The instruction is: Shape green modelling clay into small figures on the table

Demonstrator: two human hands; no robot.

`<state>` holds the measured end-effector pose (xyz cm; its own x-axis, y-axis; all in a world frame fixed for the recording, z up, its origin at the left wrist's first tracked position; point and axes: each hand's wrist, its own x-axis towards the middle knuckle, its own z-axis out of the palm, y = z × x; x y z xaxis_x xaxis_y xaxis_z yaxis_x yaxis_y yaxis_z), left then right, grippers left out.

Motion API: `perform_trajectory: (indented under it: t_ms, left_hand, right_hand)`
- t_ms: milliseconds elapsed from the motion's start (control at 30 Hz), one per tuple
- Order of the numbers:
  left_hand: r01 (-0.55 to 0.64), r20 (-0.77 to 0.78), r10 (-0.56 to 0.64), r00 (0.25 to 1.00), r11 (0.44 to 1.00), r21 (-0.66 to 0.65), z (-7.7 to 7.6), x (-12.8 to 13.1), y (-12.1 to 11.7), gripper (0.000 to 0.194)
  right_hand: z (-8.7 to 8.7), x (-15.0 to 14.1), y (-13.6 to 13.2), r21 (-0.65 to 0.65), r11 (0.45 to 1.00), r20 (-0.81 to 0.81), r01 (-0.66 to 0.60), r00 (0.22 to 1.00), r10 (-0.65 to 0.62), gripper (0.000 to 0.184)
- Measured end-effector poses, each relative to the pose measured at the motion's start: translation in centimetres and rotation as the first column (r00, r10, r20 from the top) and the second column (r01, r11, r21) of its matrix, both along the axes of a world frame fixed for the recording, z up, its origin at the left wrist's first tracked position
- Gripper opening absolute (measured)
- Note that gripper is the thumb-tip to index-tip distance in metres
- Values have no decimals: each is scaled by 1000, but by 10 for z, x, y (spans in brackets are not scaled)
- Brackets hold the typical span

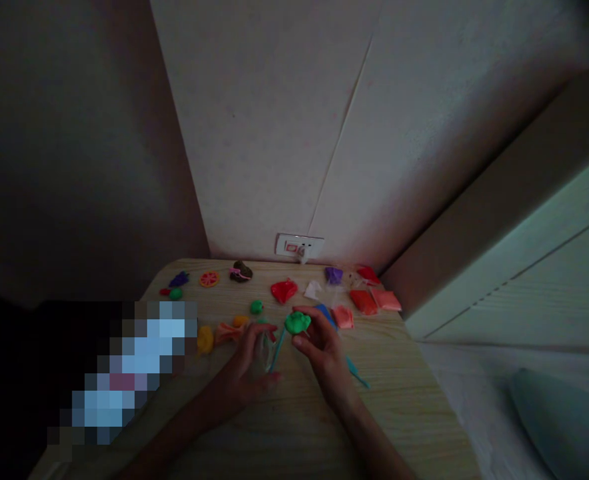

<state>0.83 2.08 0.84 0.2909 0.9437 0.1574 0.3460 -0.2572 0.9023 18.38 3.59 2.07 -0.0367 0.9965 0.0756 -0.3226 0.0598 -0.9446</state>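
The right hand (323,343) pinches one green lump (297,323); the left hand (244,370) has fingers apart. Two blue sticks (358,373) are near the lump, one socket (291,247) behind.

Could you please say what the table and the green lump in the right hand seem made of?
Table: wood or wood-look laminate, dull finish; pale streaked grain shows. Green lump: probably modelling clay, fairly matte, judging by its rounded, lumpy surface.
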Motion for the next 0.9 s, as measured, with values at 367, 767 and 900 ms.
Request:
perform_trajectory:
  t_ms: [367, 767, 900]
  left_hand:
    - [9, 109, 0, 994, 997, -77, 5, -1, 1, 47]
    - [-34, 225, 57, 973, 994, -104, 9, -1, 2, 40]
    - [-105, 160, 113, 981, 993, -60, 14, -1, -1, 29]
  right_hand:
    - [4, 0, -2, -24, 993, -70, -118, 991, 116, 44]
    - [1, -3, -5, 17, 985, -69, -173, 982, 174, 46]
    - [2, -5, -6, -3, 979, -42, -204, 978, 204, 49]
